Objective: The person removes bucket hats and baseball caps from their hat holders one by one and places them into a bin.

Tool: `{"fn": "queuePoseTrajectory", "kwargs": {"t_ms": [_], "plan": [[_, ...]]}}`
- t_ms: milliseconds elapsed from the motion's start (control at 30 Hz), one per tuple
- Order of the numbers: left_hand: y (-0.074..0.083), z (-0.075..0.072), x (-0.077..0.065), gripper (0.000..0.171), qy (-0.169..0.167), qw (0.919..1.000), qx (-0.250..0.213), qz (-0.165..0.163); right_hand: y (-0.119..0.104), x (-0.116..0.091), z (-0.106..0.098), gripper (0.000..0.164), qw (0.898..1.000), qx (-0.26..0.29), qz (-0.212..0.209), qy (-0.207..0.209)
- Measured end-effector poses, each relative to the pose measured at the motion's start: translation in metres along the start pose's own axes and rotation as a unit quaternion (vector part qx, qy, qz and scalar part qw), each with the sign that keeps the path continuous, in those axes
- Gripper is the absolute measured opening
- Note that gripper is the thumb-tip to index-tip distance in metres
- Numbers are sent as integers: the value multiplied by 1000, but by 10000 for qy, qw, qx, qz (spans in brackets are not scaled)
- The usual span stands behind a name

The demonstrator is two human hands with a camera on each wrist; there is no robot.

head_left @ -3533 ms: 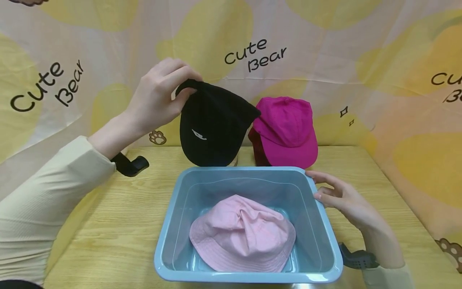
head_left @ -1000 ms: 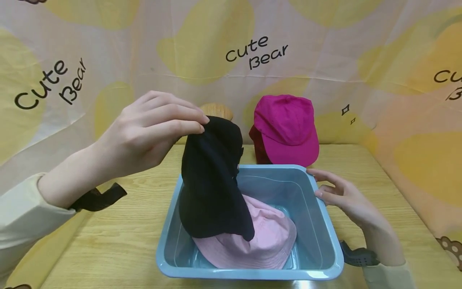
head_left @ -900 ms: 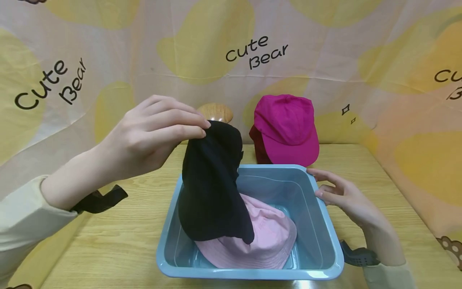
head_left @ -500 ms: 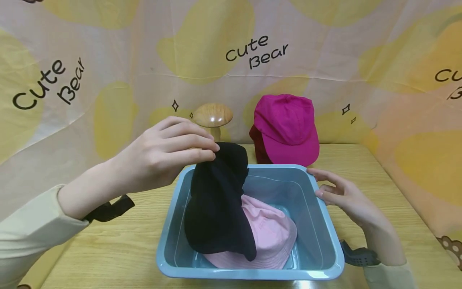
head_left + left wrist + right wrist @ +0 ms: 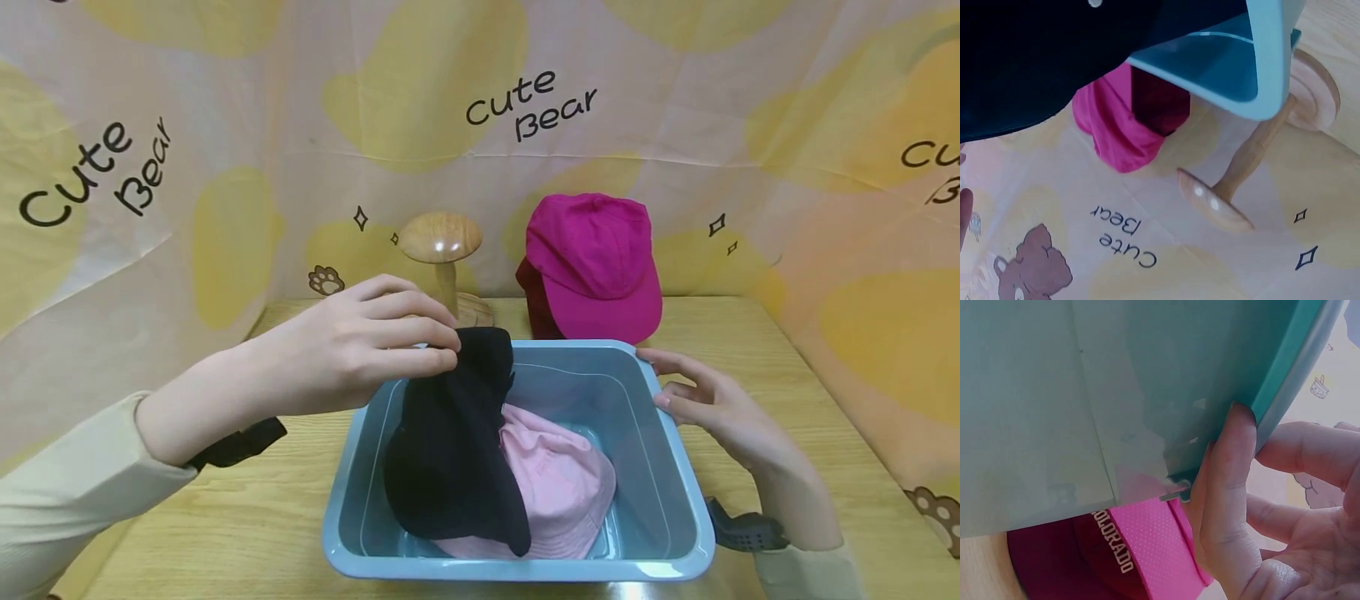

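My left hand [image 5: 360,350] pinches a black cap [image 5: 453,458] by its upper edge. The cap hangs down inside a light blue plastic basin [image 5: 517,569], covering the left part of a pale pink bucket hat [image 5: 562,487] that lies at the bottom. The left thumb is hidden behind the fingers. In the left wrist view the black cap [image 5: 1054,62] fills the top left. At the basin's back right corner, my right hand [image 5: 720,417] holds the rim. The right wrist view shows the right hand's fingers [image 5: 1232,481] on both sides of that rim.
Behind the basin stands a wooden hat stand [image 5: 441,239] with a mushroom-shaped top. To its right a magenta cap [image 5: 592,250] sits over a dark red cap [image 5: 536,300], lettered COLORADO in the right wrist view. A printed cloth backdrop [image 5: 675,125] rises behind the wooden table [image 5: 225,508].
My left hand has brought the black cap from above the back of the table forward and down into the basin, uncovering the wooden stand. My right hand stays on the rim.
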State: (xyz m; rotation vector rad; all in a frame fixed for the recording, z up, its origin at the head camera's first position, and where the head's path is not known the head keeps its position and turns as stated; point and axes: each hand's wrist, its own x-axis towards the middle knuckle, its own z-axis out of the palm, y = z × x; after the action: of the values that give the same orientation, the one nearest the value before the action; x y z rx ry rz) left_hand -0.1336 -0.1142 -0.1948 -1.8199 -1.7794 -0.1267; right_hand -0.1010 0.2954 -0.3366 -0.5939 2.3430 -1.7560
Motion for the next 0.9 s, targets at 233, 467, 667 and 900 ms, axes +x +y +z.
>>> {"fn": "queuePoseTrajectory", "kwargs": {"t_ms": [233, 467, 667, 900], "plan": [[2, 14, 2, 36, -322, 9992, 177, 163, -2, 0, 0, 51, 10000, -90, 12, 42], [1, 26, 10, 34, -196, 9990, 67, 387, -2, 0, 0, 51, 10000, 35, -2, 21], [6, 36, 23, 27, -229, 9984, 58, 505, -2, 0, 1, 51, 9999, 126, -49, -17], [14, 49, 36, 25, -330, 9967, 13, 741, -2, 0, 2, 52, 9999, 68, -102, -65]]}}
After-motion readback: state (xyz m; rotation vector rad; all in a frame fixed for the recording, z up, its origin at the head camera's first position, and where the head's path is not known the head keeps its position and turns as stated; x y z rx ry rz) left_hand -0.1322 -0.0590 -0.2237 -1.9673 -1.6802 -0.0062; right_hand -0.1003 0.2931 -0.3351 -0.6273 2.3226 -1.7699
